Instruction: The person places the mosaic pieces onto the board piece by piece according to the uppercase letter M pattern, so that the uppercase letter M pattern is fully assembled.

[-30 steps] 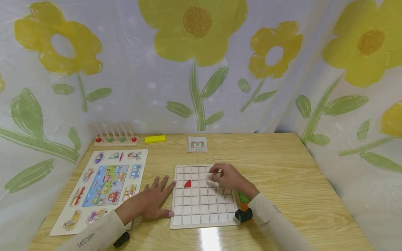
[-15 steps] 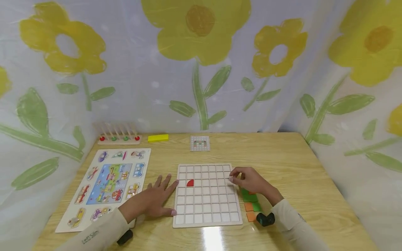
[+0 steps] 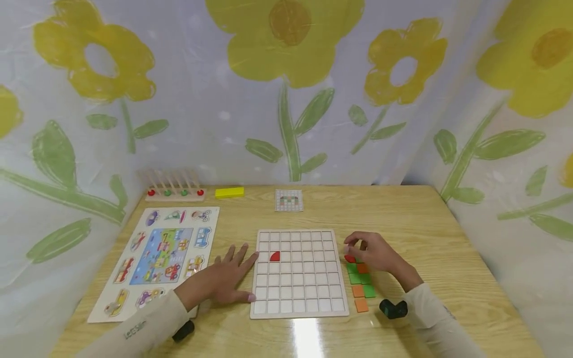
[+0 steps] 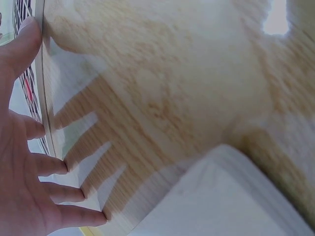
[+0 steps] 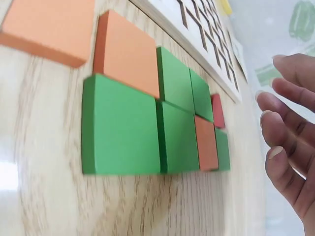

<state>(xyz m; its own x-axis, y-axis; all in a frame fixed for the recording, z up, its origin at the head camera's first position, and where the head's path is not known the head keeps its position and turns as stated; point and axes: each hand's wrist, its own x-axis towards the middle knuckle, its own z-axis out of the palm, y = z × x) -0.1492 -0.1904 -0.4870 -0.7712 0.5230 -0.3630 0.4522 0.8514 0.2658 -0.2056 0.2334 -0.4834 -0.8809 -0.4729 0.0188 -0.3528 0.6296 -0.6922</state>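
Right hand has moved off the grid board to the tiles right of it; fingers loosely apart, nothing gripped, near the far-end red tile. Left hand spread, thumb touching board edge. I'd pinch tile sides, neighbours undisturbed

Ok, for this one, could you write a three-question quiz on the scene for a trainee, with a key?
1. True or false: the grid board holds exactly one red piece.
2. How many orange tiles show on the table beside the board?
3. The left hand lies at which edge of the board? A) right B) far C) left

Key: 1 true; 2 three; 3 C.
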